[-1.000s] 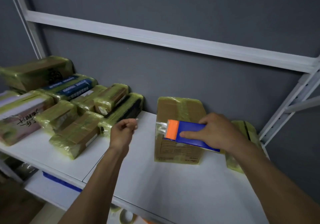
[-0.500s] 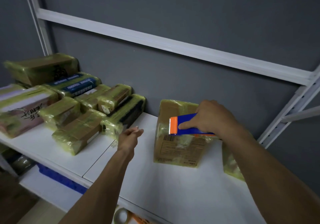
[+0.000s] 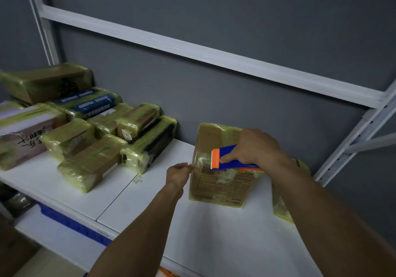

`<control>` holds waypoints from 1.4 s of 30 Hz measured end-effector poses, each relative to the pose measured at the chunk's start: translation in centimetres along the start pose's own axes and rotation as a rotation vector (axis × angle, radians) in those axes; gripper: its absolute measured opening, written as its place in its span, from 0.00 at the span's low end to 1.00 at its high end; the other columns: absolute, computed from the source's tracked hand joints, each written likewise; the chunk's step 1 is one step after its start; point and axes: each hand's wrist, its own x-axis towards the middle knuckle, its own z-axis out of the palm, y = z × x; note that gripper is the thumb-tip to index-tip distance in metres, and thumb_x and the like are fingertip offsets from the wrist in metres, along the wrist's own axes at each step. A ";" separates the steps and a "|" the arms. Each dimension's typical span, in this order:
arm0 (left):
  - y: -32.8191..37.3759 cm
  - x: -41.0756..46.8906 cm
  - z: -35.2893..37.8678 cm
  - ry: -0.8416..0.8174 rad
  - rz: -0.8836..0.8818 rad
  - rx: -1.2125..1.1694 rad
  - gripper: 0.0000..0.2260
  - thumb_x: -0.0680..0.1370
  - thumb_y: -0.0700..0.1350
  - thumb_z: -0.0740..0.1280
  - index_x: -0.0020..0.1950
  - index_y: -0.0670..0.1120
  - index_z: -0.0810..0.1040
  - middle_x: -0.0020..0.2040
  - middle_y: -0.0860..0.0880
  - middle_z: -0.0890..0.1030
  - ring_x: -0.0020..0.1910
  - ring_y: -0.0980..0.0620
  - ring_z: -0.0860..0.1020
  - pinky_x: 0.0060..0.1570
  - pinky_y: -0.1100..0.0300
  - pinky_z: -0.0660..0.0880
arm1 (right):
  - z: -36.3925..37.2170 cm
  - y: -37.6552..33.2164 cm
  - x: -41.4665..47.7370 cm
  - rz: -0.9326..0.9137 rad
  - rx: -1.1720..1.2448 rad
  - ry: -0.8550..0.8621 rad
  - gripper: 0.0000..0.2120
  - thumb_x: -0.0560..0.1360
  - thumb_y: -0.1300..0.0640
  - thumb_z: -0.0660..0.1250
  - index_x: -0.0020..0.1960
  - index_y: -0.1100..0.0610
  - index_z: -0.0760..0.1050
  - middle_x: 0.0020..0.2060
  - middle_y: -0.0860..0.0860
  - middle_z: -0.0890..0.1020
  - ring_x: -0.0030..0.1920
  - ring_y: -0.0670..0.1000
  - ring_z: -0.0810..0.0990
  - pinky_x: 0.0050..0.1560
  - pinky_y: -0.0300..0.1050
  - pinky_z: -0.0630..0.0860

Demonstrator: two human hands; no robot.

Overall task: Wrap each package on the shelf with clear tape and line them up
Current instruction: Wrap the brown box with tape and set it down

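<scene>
Gripping blue-and-orange plastic tape dispenser (image 3: 227,159), your right hand (image 3: 255,148) holds it against front face of upright brown cardboard package (image 3: 218,188), mid-shelf, near grey wall (image 3: 214,94). Your left hand (image 3: 177,175) pinches clear tape (image 3: 201,161) end at package's left edge. White shelf (image 3: 192,234) carries package. Cluster of tape-wrapped parcels (image 3: 92,148) lies well apart at shelf's left end.

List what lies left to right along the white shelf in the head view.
Cluster of yellowish tape-wrapped packages → left hand pinching clear tape → upright brown cardboard package → right hand gripping blue-and-orange tape dispenser → partly hidden wrapped package.
</scene>
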 end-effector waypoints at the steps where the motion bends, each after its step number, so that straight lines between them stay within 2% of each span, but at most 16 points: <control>1: 0.0 0.1 0.1 0.006 -0.002 0.020 0.21 0.73 0.46 0.78 0.64 0.45 0.80 0.64 0.45 0.81 0.61 0.45 0.78 0.60 0.51 0.73 | 0.0 0.1 0.2 0.006 0.002 -0.003 0.33 0.56 0.25 0.77 0.39 0.51 0.71 0.36 0.47 0.77 0.35 0.48 0.77 0.29 0.42 0.67; 3: -0.3 -0.1 0.1 0.033 -0.006 0.097 0.29 0.74 0.50 0.78 0.73 0.45 0.74 0.72 0.45 0.76 0.70 0.42 0.74 0.68 0.46 0.70 | -0.1 0.4 0.4 0.028 0.010 -0.022 0.33 0.57 0.25 0.77 0.39 0.50 0.69 0.37 0.47 0.77 0.35 0.49 0.76 0.30 0.42 0.68; 5: -1.0 -0.4 0.0 0.078 0.106 0.178 0.26 0.75 0.48 0.78 0.71 0.45 0.76 0.70 0.46 0.77 0.70 0.43 0.74 0.70 0.48 0.70 | 0.0 0.8 0.7 0.032 0.021 -0.047 0.33 0.57 0.25 0.77 0.40 0.50 0.69 0.38 0.48 0.78 0.37 0.49 0.77 0.32 0.43 0.70; 8: -1.3 -1.7 0.4 0.067 0.308 0.127 0.07 0.81 0.46 0.69 0.53 0.55 0.86 0.51 0.58 0.85 0.56 0.54 0.82 0.56 0.66 0.76 | 0.4 1.3 1.0 0.016 0.037 -0.053 0.34 0.57 0.24 0.77 0.39 0.51 0.69 0.36 0.48 0.77 0.36 0.49 0.77 0.32 0.43 0.69; 10: -1.3 -3.1 1.4 -0.049 0.328 0.146 0.18 0.85 0.54 0.59 0.43 0.56 0.85 0.40 0.60 0.85 0.43 0.61 0.82 0.43 0.72 0.74 | 0.6 1.5 1.2 0.025 0.046 -0.042 0.34 0.56 0.24 0.77 0.38 0.50 0.67 0.36 0.47 0.77 0.36 0.49 0.76 0.30 0.43 0.67; 14: -2.2 -4.0 1.9 -0.234 0.362 0.236 0.26 0.81 0.67 0.49 0.54 0.59 0.85 0.47 0.62 0.86 0.49 0.64 0.82 0.41 0.74 0.73 | 0.9 2.5 1.5 0.030 0.049 -0.037 0.34 0.55 0.22 0.76 0.38 0.50 0.69 0.35 0.47 0.77 0.35 0.48 0.77 0.30 0.43 0.67; 16: -1.7 -3.9 1.1 -0.270 0.466 0.299 0.22 0.80 0.69 0.50 0.59 0.67 0.81 0.52 0.69 0.83 0.57 0.66 0.80 0.43 0.77 0.72 | 1.1 3.2 1.4 0.036 0.069 -0.049 0.34 0.55 0.22 0.75 0.38 0.50 0.70 0.35 0.47 0.77 0.35 0.48 0.77 0.31 0.43 0.68; 18: -0.9 -3.4 0.4 -0.315 0.644 0.330 0.13 0.82 0.66 0.56 0.66 0.76 0.71 0.61 0.77 0.75 0.65 0.72 0.72 0.49 0.81 0.70 | 1.4 3.6 1.4 0.045 0.090 -0.050 0.34 0.56 0.21 0.75 0.38 0.50 0.71 0.35 0.46 0.77 0.35 0.48 0.77 0.31 0.42 0.67; 20: 0.4 -2.5 -0.3 -0.353 0.829 0.430 0.21 0.81 0.63 0.64 0.73 0.69 0.68 0.69 0.72 0.71 0.71 0.71 0.67 0.62 0.74 0.70 | 1.6 3.9 1.4 0.043 0.101 -0.039 0.34 0.56 0.21 0.74 0.37 0.51 0.72 0.33 0.47 0.77 0.34 0.47 0.77 0.30 0.42 0.65; 22: 1.8 -0.9 -0.6 -0.365 0.965 0.608 0.24 0.77 0.63 0.69 0.72 0.61 0.74 0.71 0.66 0.73 0.73 0.65 0.67 0.71 0.60 0.70 | 1.8 4.0 1.4 0.039 0.112 -0.027 0.34 0.55 0.21 0.75 0.37 0.51 0.73 0.33 0.47 0.77 0.34 0.47 0.77 0.30 0.42 0.66; 25: 3.7 0.6 -0.8 -0.373 1.044 0.756 0.22 0.73 0.62 0.72 0.66 0.57 0.81 0.65 0.63 0.80 0.68 0.62 0.74 0.67 0.51 0.75 | 2.0 4.2 1.1 0.039 0.136 -0.013 0.34 0.56 0.22 0.76 0.37 0.52 0.74 0.33 0.47 0.78 0.34 0.47 0.78 0.31 0.43 0.68; 29: 4.0 0.7 -0.7 -0.315 1.119 0.839 0.21 0.74 0.64 0.71 0.63 0.57 0.83 0.61 0.62 0.82 0.63 0.63 0.77 0.62 0.52 0.78 | 2.1 4.4 0.6 0.020 0.195 -0.008 0.31 0.57 0.24 0.77 0.38 0.50 0.73 0.33 0.45 0.78 0.34 0.46 0.78 0.30 0.41 0.68; 32: 3.9 0.8 -1.2 -0.313 1.159 0.806 0.17 0.76 0.59 0.72 0.62 0.54 0.84 0.61 0.61 0.82 0.63 0.62 0.78 0.62 0.53 0.77 | 2.1 5.5 0.2 0.026 0.249 -0.026 0.33 0.56 0.24 0.77 0.40 0.51 0.76 0.33 0.46 0.80 0.35 0.46 0.80 0.32 0.41 0.71; 37: 4.7 1.0 -2.7 -0.315 1.208 0.769 0.12 0.78 0.51 0.73 0.59 0.49 0.84 0.61 0.59 0.82 0.64 0.62 0.76 0.66 0.54 0.75 | 1.0 9.1 -0.4 0.101 0.232 0.011 0.35 0.53 0.23 0.77 0.35 0.55 0.77 0.30 0.49 0.79 0.33 0.48 0.80 0.31 0.42 0.67; 40: 5.3 0.0 -2.8 -0.371 1.165 0.844 0.13 0.82 0.53 0.66 0.64 0.51 0.79 0.64 0.58 0.80 0.67 0.59 0.75 0.66 0.51 0.74 | 1.5 9.3 -0.5 0.106 0.234 0.020 0.35 0.53 0.23 0.77 0.37 0.55 0.78 0.32 0.49 0.81 0.34 0.49 0.81 0.32 0.42 0.70; 42: 5.5 -0.7 -2.7 -0.410 1.170 0.944 0.15 0.84 0.51 0.62 0.72 0.57 0.73 0.67 0.57 0.77 0.66 0.56 0.74 0.63 0.53 0.75 | 2.0 9.0 -0.6 0.108 0.240 0.010 0.36 0.53 0.23 0.78 0.38 0.55 0.79 0.32 0.50 0.81 0.34 0.50 0.81 0.32 0.42 0.70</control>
